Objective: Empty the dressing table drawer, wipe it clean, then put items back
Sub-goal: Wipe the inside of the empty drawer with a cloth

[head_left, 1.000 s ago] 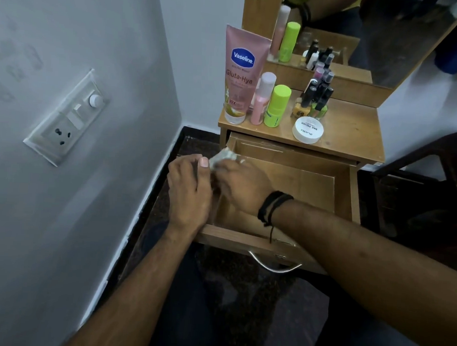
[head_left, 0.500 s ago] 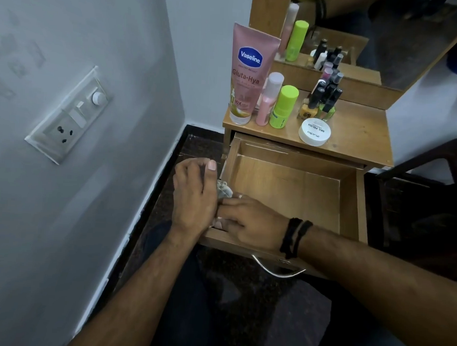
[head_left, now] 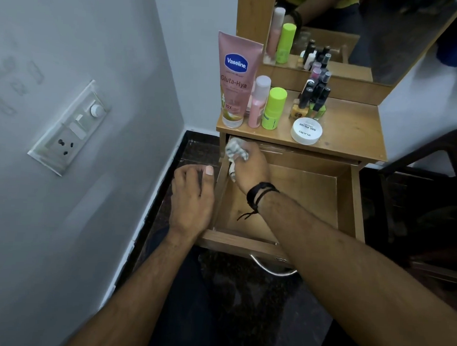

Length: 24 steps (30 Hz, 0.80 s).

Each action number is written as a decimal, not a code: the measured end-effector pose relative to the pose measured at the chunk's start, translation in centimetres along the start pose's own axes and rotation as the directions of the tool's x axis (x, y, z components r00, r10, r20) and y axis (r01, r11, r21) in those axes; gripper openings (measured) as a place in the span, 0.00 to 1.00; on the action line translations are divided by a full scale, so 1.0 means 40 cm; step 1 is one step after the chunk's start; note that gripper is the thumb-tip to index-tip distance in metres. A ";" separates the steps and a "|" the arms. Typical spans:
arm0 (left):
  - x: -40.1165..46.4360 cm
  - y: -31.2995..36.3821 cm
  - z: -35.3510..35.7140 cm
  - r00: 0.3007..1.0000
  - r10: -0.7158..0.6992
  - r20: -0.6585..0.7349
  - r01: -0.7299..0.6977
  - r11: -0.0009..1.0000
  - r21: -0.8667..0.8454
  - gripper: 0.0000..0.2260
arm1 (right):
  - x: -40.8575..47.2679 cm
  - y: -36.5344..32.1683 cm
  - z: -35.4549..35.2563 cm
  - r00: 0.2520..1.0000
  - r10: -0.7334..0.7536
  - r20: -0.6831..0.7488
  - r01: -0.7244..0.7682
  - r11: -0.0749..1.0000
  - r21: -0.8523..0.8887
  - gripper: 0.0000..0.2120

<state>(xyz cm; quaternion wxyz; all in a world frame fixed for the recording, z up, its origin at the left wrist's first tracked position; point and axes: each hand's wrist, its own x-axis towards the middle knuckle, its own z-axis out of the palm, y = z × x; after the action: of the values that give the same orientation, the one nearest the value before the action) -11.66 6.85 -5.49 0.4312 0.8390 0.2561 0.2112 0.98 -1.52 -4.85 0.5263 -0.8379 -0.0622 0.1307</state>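
Both hands are at the drawer's left side: my right hand [head_left: 250,168] is bunched around a crumpled cloth [head_left: 236,152], pressing it into the far left corner, while my left hand [head_left: 193,197] hangs just outside the left wall with fingers curled loosely, the thumb near the rim; I cannot tell whether it grips the wood. Pulled fully out, the drawer [head_left: 352,205] shows a bare wooden floor, so I judge the emptying done. Its contents seem to be standing on the table top [head_left: 357,126]: a Vaseline tube [head_left: 237,78], a pink bottle [head_left: 259,101], a green bottle [head_left: 274,107], nail polish bottles [head_left: 314,98] and a white round tub [head_left: 306,130]. I am mid-wipe, with the remaining floor and walls still to cover, and all the restocking left.
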 end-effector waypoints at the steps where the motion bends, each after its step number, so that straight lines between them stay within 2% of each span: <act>1: 0.000 0.002 0.001 1.000 -0.003 0.005 0.003 1.000 0.007 0.22 | -0.006 0.006 -0.005 0.997 0.079 0.004 -0.079 0.994 0.075 0.15; 3: -0.001 0.001 0.002 1.000 -0.012 0.016 0.011 1.000 0.016 0.23 | -0.014 0.017 -0.017 0.980 0.158 0.118 -0.172 0.978 0.115 0.15; 5: -0.004 -0.001 0.000 1.000 -0.009 0.016 0.008 1.000 0.019 0.24 | -0.022 0.024 -0.038 0.945 0.191 0.264 -0.216 0.974 0.068 0.15; 9: 0.001 0.001 0.002 1.000 -0.011 0.021 0.010 0.999 0.031 0.25 | -0.036 0.044 -0.108 0.804 0.266 0.532 -0.254 0.962 -0.096 0.15; 13: 0.000 0.002 0.002 1.000 -0.004 0.023 0.003 0.999 0.032 0.23 | -0.069 0.061 -0.131 0.631 0.298 0.717 -0.036 0.934 -0.356 0.15; 14: -0.001 0.002 -0.001 1.000 -0.007 0.022 0.007 0.999 0.033 0.23 | -0.076 0.058 -0.124 0.580 0.311 0.753 0.028 0.916 -0.400 0.15; 16: -0.002 0.007 0.001 1.000 -0.005 0.027 0.004 0.999 0.039 0.24 | -0.081 0.051 -0.122 0.527 0.329 0.783 0.104 0.890 -0.444 0.15; 18: -0.001 0.009 -0.001 1.000 -0.007 0.027 0.006 0.999 0.044 0.25 | -0.074 0.049 -0.114 0.530 0.332 0.780 0.100 0.889 -0.447 0.15; 20: -0.002 0.008 -0.001 1.000 -0.003 0.027 0.001 0.998 0.056 0.26 | -0.070 0.053 -0.109 0.559 0.329 0.761 0.033 0.908 -0.417 0.14; 22: 0.002 0.007 -0.002 1.000 0.000 0.026 -0.002 0.998 0.061 0.26 | -0.067 0.054 -0.112 0.603 0.335 0.724 -0.081 0.928 -0.363 0.12; 24: 0.004 0.008 0.000 0.999 -0.009 0.031 0.008 0.998 0.055 0.26 | -0.062 0.053 -0.119 0.647 0.337 0.684 -0.251 0.941 -0.226 0.12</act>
<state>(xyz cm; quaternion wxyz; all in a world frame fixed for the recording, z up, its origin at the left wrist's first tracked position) -11.46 6.78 -5.22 0.4130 0.8525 0.2585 0.1892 -0.13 -7.15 -4.42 0.3849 -0.7477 -0.1315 0.5248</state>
